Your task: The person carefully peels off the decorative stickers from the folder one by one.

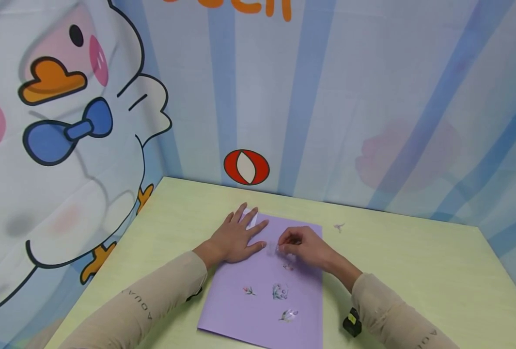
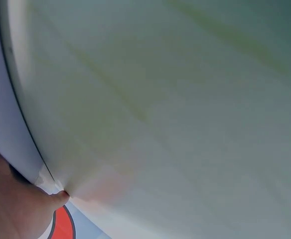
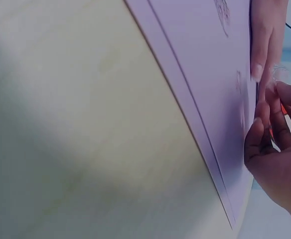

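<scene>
A purple folder or folded sheet point(image 1: 236, 310) lies on the table, its layered edge showing in the right wrist view. My left hand point(image 1: 238, 240) rests on its upper left part with fingers spread, partly over a whitish slip point(image 1: 252, 219). Between thumb and fingertips, my right hand point(image 1: 305, 247) pinches a small clear sticker point(image 3: 281, 73) above the purple surface, close to the left thumb. Flower stickers sit lower on the folder: a red bud point(image 1: 249, 291), a leafy cluster point(image 1: 279, 292), a pale sprig point(image 1: 289, 315) and a small bloom point(image 1: 288, 266) near the right hand.
A small purplish sprig piece point(image 1: 339, 227) lies on the pale yellow table point(image 1: 406, 271), right of the folder. Behind the table's far edge hangs a printed cloth point(image 1: 266, 97) with a cartoon duck at left. A black device point(image 1: 352, 322) sits at the right wrist.
</scene>
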{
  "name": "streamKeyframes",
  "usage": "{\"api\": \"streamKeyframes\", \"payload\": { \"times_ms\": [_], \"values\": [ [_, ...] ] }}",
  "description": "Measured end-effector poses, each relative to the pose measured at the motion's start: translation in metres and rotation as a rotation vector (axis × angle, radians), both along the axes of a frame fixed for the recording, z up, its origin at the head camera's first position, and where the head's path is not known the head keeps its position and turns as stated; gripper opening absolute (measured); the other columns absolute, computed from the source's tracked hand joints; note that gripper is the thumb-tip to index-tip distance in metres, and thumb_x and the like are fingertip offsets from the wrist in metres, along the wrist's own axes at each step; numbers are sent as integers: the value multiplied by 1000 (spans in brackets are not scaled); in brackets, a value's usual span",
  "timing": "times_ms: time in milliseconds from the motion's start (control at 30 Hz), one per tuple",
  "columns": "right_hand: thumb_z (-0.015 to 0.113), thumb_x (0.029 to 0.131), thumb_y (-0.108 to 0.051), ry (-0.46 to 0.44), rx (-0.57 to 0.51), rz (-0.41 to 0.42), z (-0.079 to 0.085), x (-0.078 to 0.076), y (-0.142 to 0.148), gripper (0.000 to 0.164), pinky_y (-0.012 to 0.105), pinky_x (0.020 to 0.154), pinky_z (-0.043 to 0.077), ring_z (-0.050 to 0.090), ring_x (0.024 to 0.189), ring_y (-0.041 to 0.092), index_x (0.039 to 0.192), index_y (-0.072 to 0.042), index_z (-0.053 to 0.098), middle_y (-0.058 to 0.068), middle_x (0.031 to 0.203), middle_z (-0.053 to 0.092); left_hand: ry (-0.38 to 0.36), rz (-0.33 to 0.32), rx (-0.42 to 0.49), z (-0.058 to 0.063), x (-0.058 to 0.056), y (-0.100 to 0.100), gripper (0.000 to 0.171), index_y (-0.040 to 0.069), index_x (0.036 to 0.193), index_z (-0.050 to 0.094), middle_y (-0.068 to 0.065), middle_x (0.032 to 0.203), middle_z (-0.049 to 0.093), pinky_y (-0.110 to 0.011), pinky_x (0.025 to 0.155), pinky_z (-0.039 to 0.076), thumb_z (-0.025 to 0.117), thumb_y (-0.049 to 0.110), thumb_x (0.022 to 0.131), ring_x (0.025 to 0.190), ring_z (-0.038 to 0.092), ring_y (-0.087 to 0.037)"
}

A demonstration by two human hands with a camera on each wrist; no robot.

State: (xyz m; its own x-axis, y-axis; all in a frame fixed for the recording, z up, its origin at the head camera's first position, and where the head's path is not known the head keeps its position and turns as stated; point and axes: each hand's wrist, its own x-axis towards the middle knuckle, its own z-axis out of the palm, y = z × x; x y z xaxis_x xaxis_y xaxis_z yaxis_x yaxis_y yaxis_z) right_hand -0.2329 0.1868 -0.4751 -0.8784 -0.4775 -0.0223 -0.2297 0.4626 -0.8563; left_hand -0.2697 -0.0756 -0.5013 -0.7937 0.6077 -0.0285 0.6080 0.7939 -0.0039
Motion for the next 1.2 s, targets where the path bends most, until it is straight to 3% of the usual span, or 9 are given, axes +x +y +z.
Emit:
{"api": "streamKeyframes", "payload": {
  "times_ms": [300, 667, 933, 1200],
  "values": [
    [72, 101, -10, -2, 5, -116, 8, -8, 27, 8, 38, 79, 54, 66, 92, 27, 104, -5, 76, 8, 97, 73, -2, -2, 17, 0, 1, -1, 74, 33, 170, 27, -13, 177, 17, -64, 125, 21, 31, 70, 106, 162, 5, -44],
    [74, 101, -13, 19, 10, -252, 21, -16, 65, 14, 33, 74, 50, 62, 91, 22, 109, -2, 76, 10, 101, 73, 0, -13, 26, 4, 3, -2, 74, 29, 169, 30, -14, 176, 19, -65, 125, 22, 33, 68, 106, 161, 6, -46],
    [72, 102, -15, 0, 19, -315, 20, -20, 87, 16, 41, 81, 51, 63, 96, 24, 111, -2, 76, 11, 107, 74, -13, -2, 9, 1, 1, -3, 74, 32, 170, 25, -13, 177, 15, -64, 126, 20, 29, 70, 106, 162, 2, -44],
    [69, 104, -15, 32, 25, -350, 18, -21, 108, 18, 36, 86, 51, 65, 103, 20, 114, -1, 76, 11, 114, 74, -8, -10, 26, 2, 2, 0, 73, 31, 170, 28, -13, 177, 16, -65, 125, 21, 32, 68, 106, 162, 5, -45]
  ]
}}
